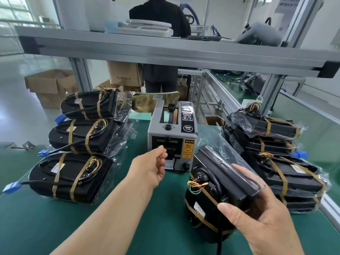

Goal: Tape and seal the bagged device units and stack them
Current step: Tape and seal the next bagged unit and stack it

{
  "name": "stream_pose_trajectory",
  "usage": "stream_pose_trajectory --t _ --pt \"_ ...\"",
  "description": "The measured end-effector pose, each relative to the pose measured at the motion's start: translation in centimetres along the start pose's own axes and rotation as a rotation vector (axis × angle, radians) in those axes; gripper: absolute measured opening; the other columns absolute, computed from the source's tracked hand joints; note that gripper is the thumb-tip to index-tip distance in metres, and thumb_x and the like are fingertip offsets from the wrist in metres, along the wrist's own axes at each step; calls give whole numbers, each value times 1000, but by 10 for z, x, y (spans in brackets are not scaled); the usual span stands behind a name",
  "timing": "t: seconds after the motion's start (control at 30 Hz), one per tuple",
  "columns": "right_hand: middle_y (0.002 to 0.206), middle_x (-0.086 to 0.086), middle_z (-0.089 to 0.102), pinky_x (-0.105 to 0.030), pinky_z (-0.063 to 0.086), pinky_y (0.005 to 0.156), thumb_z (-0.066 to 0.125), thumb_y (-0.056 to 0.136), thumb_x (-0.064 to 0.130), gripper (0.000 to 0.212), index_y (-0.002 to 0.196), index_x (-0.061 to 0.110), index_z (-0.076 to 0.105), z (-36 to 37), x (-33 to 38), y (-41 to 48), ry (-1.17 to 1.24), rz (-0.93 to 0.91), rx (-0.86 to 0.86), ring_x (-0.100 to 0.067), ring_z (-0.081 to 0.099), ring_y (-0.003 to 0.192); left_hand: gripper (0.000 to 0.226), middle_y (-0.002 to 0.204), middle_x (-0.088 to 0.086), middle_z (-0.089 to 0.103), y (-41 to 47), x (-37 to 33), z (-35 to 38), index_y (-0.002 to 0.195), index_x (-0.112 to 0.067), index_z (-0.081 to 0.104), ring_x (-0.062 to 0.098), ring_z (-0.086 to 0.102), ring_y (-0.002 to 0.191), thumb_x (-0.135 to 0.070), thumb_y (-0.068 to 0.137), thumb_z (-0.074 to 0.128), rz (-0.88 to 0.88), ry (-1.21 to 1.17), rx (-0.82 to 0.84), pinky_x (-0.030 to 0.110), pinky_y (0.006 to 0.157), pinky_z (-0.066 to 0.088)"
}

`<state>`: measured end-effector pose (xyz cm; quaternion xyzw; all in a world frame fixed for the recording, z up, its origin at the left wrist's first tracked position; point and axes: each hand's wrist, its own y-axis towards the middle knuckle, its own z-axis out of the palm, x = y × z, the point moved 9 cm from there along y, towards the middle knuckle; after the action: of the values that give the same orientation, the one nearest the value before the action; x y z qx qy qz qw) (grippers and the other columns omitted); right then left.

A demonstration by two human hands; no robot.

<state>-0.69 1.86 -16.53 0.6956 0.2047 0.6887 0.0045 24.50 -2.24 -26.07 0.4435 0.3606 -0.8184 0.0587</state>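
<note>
Tape dispenser [172, 137] reads "CAUTION", "SEMI"; carton [123, 74] "75x36x40 CM".

Bare left forearm stretched forward, left hand [150, 170] with fingers curled, thumb by forefinger, any pinch unclear, right hand [257, 210] gripping bagged unit [207, 183] between thumb and fingers.

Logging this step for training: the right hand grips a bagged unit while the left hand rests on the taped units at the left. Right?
Not quite. In the head view the left hand reaches to the front of the tape dispenser, clear of the taped units at the left. The right hand does grip a bagged unit.
</note>
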Motion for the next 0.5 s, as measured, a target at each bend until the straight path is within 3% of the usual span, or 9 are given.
stream_pose_trajectory --t 0.27,0.37,0.5 --pt "94 19 77 -3 50 69 79 47 5 73 115 26 65 4 4 -4 19 -20 30 0 73 81 10 44 -12 59 0 2 16 85 -16 64 -1 53 34 -21 91 71 -53 -108 -63 20 52 35" --pt "92 21 76 -3 50 66 78 46 4 73 114 25 64 4 5 -4 42 -9 21 2 73 79 9 45 -9 58 -1 3 18 92 -15 60 1 53 35 -14 89 69 -31 -184 -131 20 48 35" --pt "94 22 76 -2 49 67 78 46 5 73 115 26 64 5 4 -6 46 -6 11 2 72 81 15 39 -9 53 -6 2 16 75 -15 55 3 52 35 -10 85 65 33 -265 -212 19 43 34"
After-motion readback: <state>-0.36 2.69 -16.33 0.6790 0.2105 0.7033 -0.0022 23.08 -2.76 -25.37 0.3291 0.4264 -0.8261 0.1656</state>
